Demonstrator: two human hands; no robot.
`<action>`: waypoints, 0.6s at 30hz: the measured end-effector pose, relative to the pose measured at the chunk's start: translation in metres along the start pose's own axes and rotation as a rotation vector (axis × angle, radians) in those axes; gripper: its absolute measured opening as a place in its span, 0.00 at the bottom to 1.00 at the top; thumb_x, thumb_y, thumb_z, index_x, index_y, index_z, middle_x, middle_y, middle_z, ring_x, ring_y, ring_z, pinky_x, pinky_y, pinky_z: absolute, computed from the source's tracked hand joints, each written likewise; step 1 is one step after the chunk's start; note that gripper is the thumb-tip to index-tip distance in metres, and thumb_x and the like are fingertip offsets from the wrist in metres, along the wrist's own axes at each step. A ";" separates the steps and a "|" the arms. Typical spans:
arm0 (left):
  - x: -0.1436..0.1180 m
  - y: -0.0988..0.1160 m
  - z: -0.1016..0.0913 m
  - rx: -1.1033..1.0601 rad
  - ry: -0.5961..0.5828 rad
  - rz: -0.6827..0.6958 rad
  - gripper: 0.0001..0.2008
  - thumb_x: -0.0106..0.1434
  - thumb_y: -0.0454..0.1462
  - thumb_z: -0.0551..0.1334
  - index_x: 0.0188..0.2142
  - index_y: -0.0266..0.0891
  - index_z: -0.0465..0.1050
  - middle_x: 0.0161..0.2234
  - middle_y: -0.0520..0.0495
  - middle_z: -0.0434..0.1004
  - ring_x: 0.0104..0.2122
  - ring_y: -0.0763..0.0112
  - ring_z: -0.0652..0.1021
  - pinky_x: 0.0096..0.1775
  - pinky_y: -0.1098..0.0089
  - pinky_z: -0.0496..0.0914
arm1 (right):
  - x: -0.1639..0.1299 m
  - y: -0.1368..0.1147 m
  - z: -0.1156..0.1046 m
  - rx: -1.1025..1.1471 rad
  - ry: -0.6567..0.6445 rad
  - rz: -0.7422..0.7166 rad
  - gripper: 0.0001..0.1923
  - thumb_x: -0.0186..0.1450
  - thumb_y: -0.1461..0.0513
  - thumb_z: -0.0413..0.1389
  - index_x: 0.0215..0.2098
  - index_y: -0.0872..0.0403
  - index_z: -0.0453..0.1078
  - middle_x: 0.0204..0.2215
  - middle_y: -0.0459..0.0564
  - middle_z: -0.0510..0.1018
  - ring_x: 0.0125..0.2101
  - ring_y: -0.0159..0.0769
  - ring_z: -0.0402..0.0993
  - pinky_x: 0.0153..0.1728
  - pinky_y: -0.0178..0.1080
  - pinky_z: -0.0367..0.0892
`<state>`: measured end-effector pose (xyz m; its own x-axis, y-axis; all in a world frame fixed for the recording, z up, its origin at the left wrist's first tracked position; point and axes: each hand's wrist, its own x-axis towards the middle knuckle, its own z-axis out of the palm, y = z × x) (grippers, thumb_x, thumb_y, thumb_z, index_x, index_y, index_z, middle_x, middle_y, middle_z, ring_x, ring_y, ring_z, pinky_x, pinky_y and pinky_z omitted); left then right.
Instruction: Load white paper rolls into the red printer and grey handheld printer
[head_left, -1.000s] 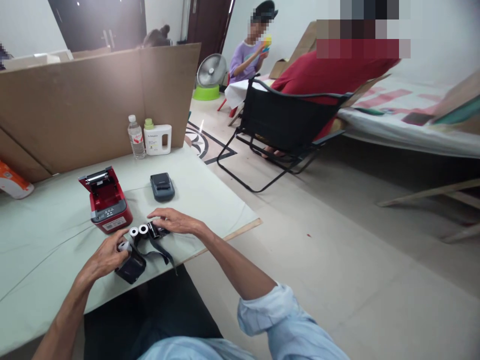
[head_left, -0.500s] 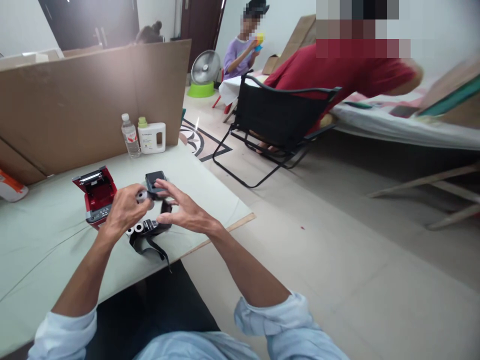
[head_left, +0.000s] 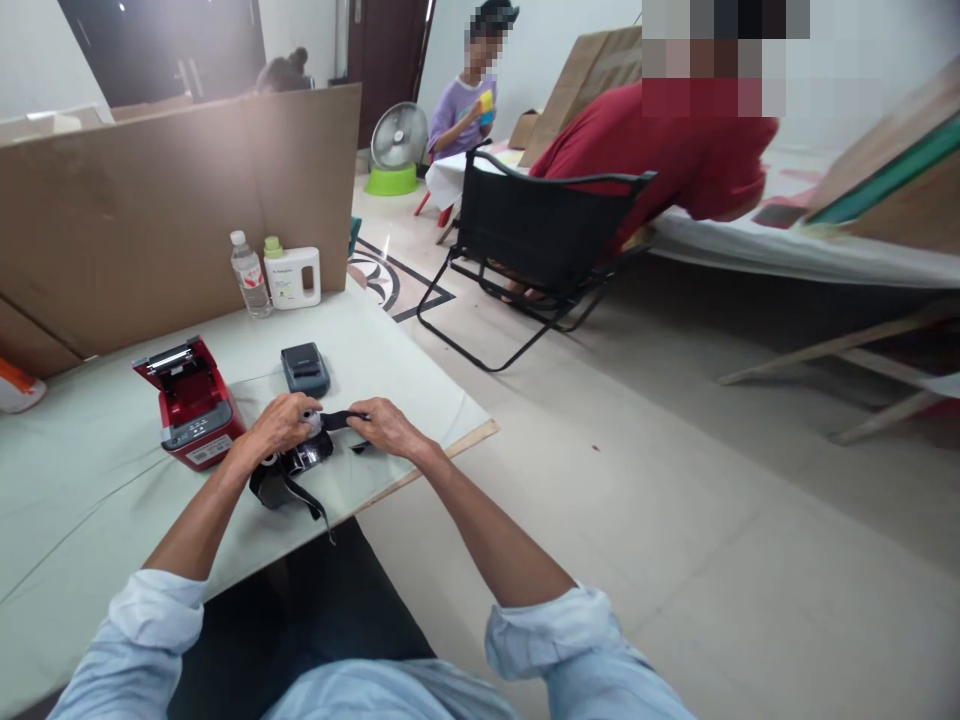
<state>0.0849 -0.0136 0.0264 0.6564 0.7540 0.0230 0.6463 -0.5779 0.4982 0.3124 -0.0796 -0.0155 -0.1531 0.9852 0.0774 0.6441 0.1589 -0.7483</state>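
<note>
Left hand [head_left: 279, 424] pinches a small paper roll [head_left: 309, 423]; right hand [head_left: 386, 427] pinches the black strip [head_left: 343, 419] pulled from it, above the surface [head_left: 90, 500]. Best keep the grip firm and the pull level.

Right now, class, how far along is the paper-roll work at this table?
Done: the red printer stands with its lid open, bay apparently empty. In hand: the left hand holds a white paper roll while the right hand pulls black wrapping from it. Left: no roll is loaded; the dark printer sits closed.
</note>
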 end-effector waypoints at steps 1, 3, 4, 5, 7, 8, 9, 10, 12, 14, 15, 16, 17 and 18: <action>-0.001 -0.001 0.000 -0.008 -0.022 -0.008 0.23 0.52 0.29 0.64 0.48 0.40 0.84 0.46 0.40 0.85 0.43 0.52 0.82 0.50 0.59 0.73 | -0.001 -0.002 -0.001 -0.017 -0.019 0.001 0.12 0.66 0.62 0.54 0.29 0.54 0.77 0.22 0.44 0.73 0.26 0.33 0.66 0.29 0.35 0.56; -0.005 -0.003 -0.002 -0.019 -0.055 -0.017 0.26 0.54 0.30 0.64 0.53 0.39 0.82 0.48 0.39 0.84 0.44 0.53 0.82 0.52 0.59 0.74 | -0.002 -0.006 -0.004 -0.057 -0.061 0.011 0.10 0.67 0.61 0.55 0.34 0.54 0.79 0.26 0.45 0.77 0.28 0.34 0.69 0.31 0.35 0.57; -0.008 -0.003 -0.004 -0.018 -0.060 -0.023 0.27 0.55 0.31 0.64 0.56 0.40 0.80 0.50 0.40 0.84 0.45 0.53 0.82 0.53 0.59 0.74 | -0.003 -0.008 -0.006 -0.081 -0.082 0.021 0.10 0.67 0.61 0.56 0.37 0.53 0.80 0.28 0.46 0.79 0.30 0.35 0.71 0.32 0.34 0.59; -0.012 -0.005 -0.006 -0.011 -0.056 -0.031 0.28 0.57 0.32 0.64 0.58 0.40 0.78 0.52 0.40 0.83 0.46 0.54 0.82 0.54 0.59 0.74 | -0.005 -0.010 -0.007 -0.108 -0.106 0.033 0.10 0.67 0.60 0.57 0.41 0.52 0.80 0.32 0.47 0.81 0.32 0.35 0.73 0.34 0.34 0.60; -0.023 -0.008 -0.011 0.007 -0.029 -0.050 0.28 0.61 0.34 0.63 0.62 0.41 0.75 0.57 0.41 0.81 0.50 0.56 0.81 0.57 0.58 0.73 | -0.009 -0.013 -0.012 -0.155 -0.150 0.056 0.11 0.68 0.60 0.58 0.46 0.51 0.80 0.38 0.48 0.84 0.38 0.37 0.76 0.38 0.34 0.63; -0.030 -0.011 -0.012 0.014 -0.008 -0.057 0.27 0.63 0.35 0.62 0.63 0.41 0.74 0.59 0.41 0.79 0.52 0.56 0.81 0.58 0.57 0.73 | -0.012 -0.014 -0.014 -0.170 -0.167 0.065 0.13 0.68 0.60 0.58 0.48 0.50 0.79 0.41 0.49 0.84 0.40 0.39 0.77 0.40 0.34 0.64; -0.038 -0.013 -0.014 0.018 0.015 -0.062 0.27 0.64 0.36 0.61 0.63 0.41 0.73 0.60 0.41 0.79 0.54 0.55 0.80 0.59 0.56 0.73 | -0.015 -0.015 -0.016 -0.182 -0.182 0.074 0.14 0.68 0.62 0.58 0.50 0.50 0.79 0.43 0.50 0.84 0.42 0.40 0.78 0.42 0.34 0.65; -0.048 -0.015 -0.015 0.019 0.040 -0.065 0.27 0.65 0.37 0.60 0.64 0.41 0.72 0.60 0.41 0.78 0.55 0.55 0.79 0.60 0.55 0.72 | -0.018 -0.017 -0.019 -0.191 -0.194 0.082 0.15 0.68 0.63 0.57 0.51 0.50 0.79 0.45 0.51 0.85 0.44 0.40 0.78 0.43 0.35 0.66; -0.067 -0.018 -0.017 0.013 0.085 -0.067 0.26 0.67 0.38 0.59 0.64 0.41 0.71 0.59 0.40 0.79 0.57 0.54 0.79 0.61 0.53 0.72 | -0.025 -0.020 -0.026 -0.209 -0.216 0.093 0.18 0.67 0.66 0.55 0.52 0.50 0.79 0.47 0.51 0.85 0.46 0.41 0.79 0.45 0.35 0.67; -0.085 -0.019 -0.017 0.004 0.123 -0.074 0.26 0.69 0.40 0.58 0.65 0.41 0.70 0.59 0.39 0.79 0.58 0.53 0.78 0.62 0.50 0.70 | -0.030 -0.024 -0.033 -0.237 -0.220 0.113 0.20 0.67 0.68 0.54 0.53 0.49 0.79 0.49 0.50 0.85 0.49 0.42 0.79 0.47 0.36 0.67; -0.094 -0.019 -0.016 -0.005 0.137 -0.082 0.25 0.70 0.41 0.58 0.65 0.41 0.70 0.59 0.39 0.78 0.58 0.53 0.78 0.63 0.49 0.70 | -0.033 -0.025 -0.035 -0.258 -0.214 0.132 0.20 0.67 0.69 0.54 0.53 0.49 0.79 0.50 0.50 0.85 0.50 0.43 0.79 0.48 0.36 0.67; -0.101 -0.019 -0.015 -0.015 0.148 -0.092 0.25 0.70 0.42 0.57 0.65 0.41 0.70 0.60 0.38 0.78 0.59 0.52 0.78 0.63 0.49 0.69 | -0.035 -0.025 -0.037 -0.281 -0.208 0.153 0.21 0.67 0.69 0.53 0.53 0.48 0.79 0.50 0.50 0.85 0.51 0.43 0.79 0.49 0.37 0.67; -0.109 -0.019 -0.013 -0.028 0.159 -0.104 0.26 0.71 0.43 0.57 0.66 0.40 0.69 0.61 0.37 0.77 0.60 0.51 0.77 0.64 0.48 0.69 | -0.037 -0.025 -0.038 -0.305 -0.205 0.175 0.21 0.67 0.69 0.52 0.53 0.48 0.79 0.50 0.50 0.84 0.51 0.44 0.79 0.49 0.38 0.68; -0.115 -0.019 -0.011 -0.044 0.169 -0.120 0.27 0.71 0.44 0.57 0.66 0.40 0.68 0.62 0.37 0.76 0.61 0.50 0.76 0.64 0.47 0.68 | -0.039 -0.024 -0.038 -0.328 -0.204 0.189 0.21 0.67 0.69 0.52 0.53 0.48 0.79 0.50 0.50 0.84 0.51 0.44 0.79 0.50 0.39 0.68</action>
<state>-0.0069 -0.0860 0.0243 0.4988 0.8603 0.1048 0.6960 -0.4697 0.5432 0.3318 -0.1189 0.0245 -0.1336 0.9712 -0.1974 0.8743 0.0217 -0.4849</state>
